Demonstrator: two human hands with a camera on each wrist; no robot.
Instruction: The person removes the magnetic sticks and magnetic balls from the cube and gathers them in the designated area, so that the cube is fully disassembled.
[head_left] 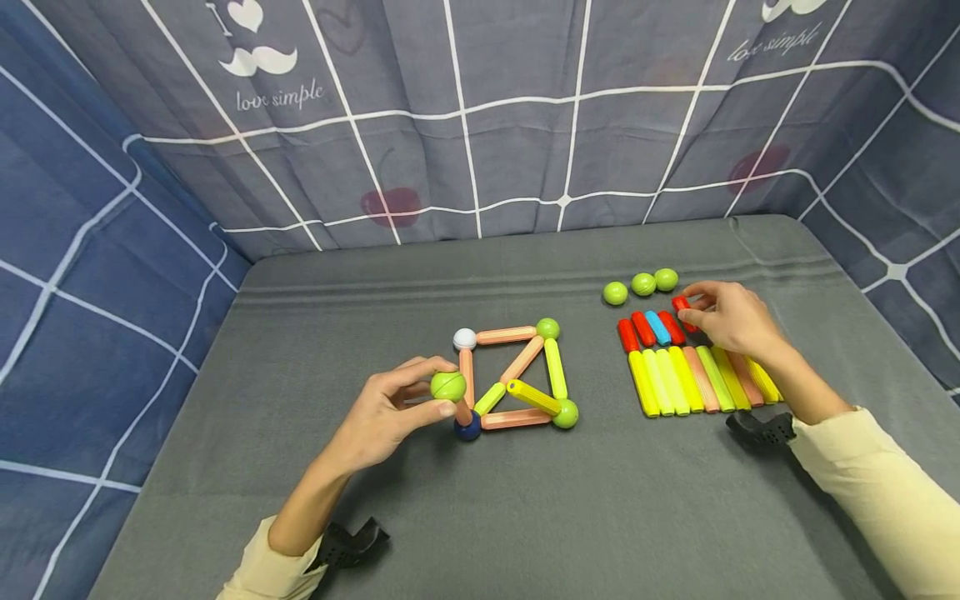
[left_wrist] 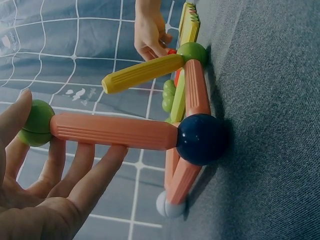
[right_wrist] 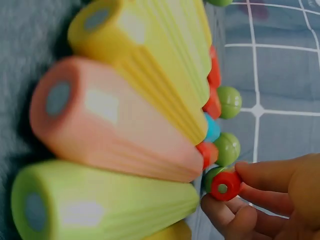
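Note:
My left hand point(head_left: 382, 417) pinches a green ball point(head_left: 448, 386) between thumb and index finger. That ball caps an orange magnetic rod point(left_wrist: 115, 131) rising from a dark blue ball point(left_wrist: 202, 140), with my other fingers along the rod. The blue ball is one corner of a square of rods, which also has a white ball point(head_left: 464, 339) and green corner balls point(head_left: 547, 329). From the near right corner ball point(head_left: 565, 413) a yellow rod point(head_left: 534, 397) slants upward. At the right, my right hand point(head_left: 738, 321) pinches a short red rod point(right_wrist: 231, 186) with thumb and fingers.
Several yellow, lime and orange rods point(head_left: 675, 382) lie side by side under the right forearm. Behind them is a row of short red rods point(head_left: 642, 328) and a blue one point(head_left: 658, 327). Three loose green balls point(head_left: 616, 293) sit farther back, before the grey curtain point(head_left: 510, 158).

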